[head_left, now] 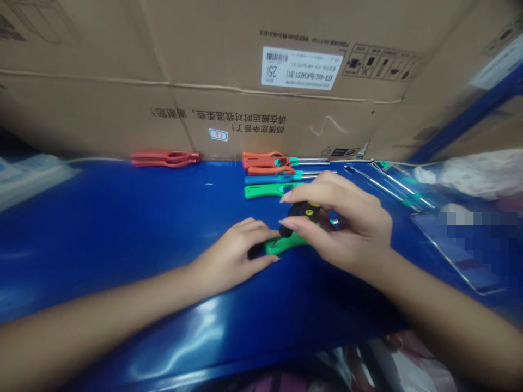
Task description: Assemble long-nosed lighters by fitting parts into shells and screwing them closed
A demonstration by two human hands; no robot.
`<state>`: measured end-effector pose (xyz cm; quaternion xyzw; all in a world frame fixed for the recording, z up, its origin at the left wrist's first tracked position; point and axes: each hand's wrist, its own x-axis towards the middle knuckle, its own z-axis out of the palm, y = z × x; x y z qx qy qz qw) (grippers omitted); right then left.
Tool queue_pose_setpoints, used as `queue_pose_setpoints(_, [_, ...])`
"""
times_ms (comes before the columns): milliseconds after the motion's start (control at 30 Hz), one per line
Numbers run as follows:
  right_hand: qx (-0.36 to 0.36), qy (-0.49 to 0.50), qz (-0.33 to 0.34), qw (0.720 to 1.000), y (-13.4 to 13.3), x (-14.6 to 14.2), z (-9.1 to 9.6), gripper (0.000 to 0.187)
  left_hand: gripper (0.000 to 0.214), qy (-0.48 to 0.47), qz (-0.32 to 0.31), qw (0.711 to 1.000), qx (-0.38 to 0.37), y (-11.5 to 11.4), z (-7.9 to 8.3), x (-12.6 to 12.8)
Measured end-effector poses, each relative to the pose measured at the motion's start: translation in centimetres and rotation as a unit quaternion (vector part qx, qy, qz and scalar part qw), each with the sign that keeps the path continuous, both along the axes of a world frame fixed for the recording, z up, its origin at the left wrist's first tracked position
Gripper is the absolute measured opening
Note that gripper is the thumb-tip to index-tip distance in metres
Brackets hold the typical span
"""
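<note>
On the blue table lies a green lighter (281, 245), of the long-nosed kind, partly covered by my right hand. My left hand (239, 247) grips its handle end between thumb and fingers. Above it, my right hand (351, 218) is closed around a short black tool with yellow marks (304, 211). The tool's dark lower end is at the lighter's handle near my left fingertip; whether they touch I cannot tell. Just behind, another green lighter (265, 190), a blue lighter (267, 179) and orange-red lighters (265, 162) lie in a row, metal tubes to the right.
Red handle pieces (163, 158) lie at the back left, against a large cardboard box (229, 54). Loose metal tubes with teal ends (388, 185) and a phone (457, 253) are on the right. A clear plastic bag (32, 177) rests at the left edge.
</note>
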<state>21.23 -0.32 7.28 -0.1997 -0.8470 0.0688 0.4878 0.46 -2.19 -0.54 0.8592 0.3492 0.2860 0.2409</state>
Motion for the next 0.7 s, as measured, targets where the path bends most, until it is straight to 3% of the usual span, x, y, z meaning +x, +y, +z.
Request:
queue_pose_setpoints(100, [-0.006, -0.037, 0.006, 0.999, -0.08, 0.25, 0.08, 0.023, 0.034, -0.003, 0.002, 1.000, 0.000, -0.01, -0.05, -0.01])
queue_pose_setpoints(233, [-0.135, -0.068, 0.092, 0.984, -0.36, 0.41, 0.35, 0.036, 0.028, 0.004, 0.000, 1.000, 0.007, -0.12, 0.12, 0.05])
queue_pose_setpoints(367, [-0.089, -0.031, 0.067, 0.993, -0.45, -0.26, 0.02, 0.023, 0.020, -0.008, 0.003, 1.000, 0.013, -0.24, 0.17, 0.15])
queue_pose_setpoints(467, [-0.034, -0.014, 0.027, 0.999, -0.52, -0.54, -0.26, 0.026, 0.017, -0.008, 0.005, 1.000, 0.016, -0.28, 0.17, 0.20])
queue_pose_setpoints(533, [-0.057, -0.019, 0.033, 0.998, -0.54, -0.37, -0.27, 0.030, 0.020, 0.000, 0.005, 1.000, 0.014, -0.28, 0.19, 0.20])
queue_pose_setpoints(633, [-0.154, -0.043, 0.082, 0.984, -0.42, 0.10, -0.14, 0.040, 0.021, 0.007, 0.003, 1.000, 0.000, -0.29, 0.17, 0.17])
queue_pose_setpoints(700, [-0.156, -0.037, 0.107, 0.981, -0.26, 0.25, -0.08, 0.037, 0.023, 0.010, 0.002, 1.000, -0.002, -0.30, 0.08, 0.13])
